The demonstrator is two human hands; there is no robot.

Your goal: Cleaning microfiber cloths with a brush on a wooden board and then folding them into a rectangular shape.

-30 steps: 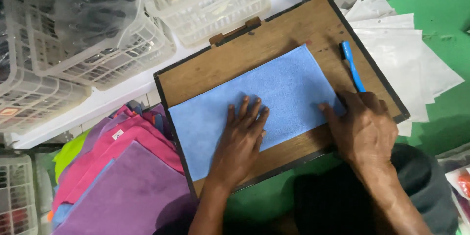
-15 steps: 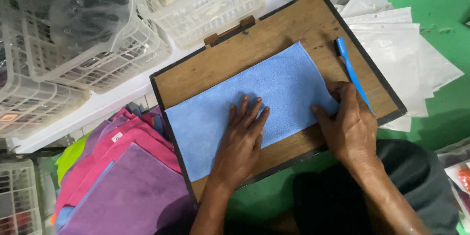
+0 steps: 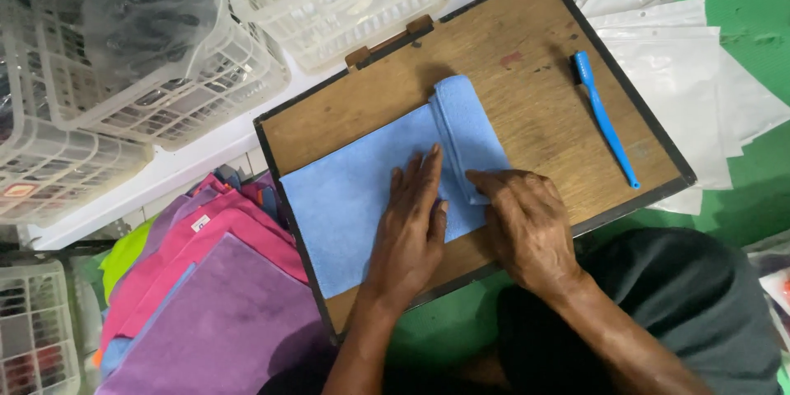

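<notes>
Wooden board [image 3: 543,107] carries the blue cloth [image 3: 362,197]. Left hand [image 3: 409,234] lies flat, fingers spread, pinning it; right hand [image 3: 527,226] pinches the folded edge beside those fingertips. Soft, light, likely shifts; grip edges.

We logged a blue cloth [image 3: 362,189], soft, matt, napped. The board [image 3: 535,107] was worn, scuffed wood. The toothbrush [image 3: 605,119] was glossy blue plastic.

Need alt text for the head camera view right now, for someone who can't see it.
Two bare hands press a blue cloth on a wooden board: left hand flat, right hand holding its folded-over end. A blue toothbrush lies right.
</notes>
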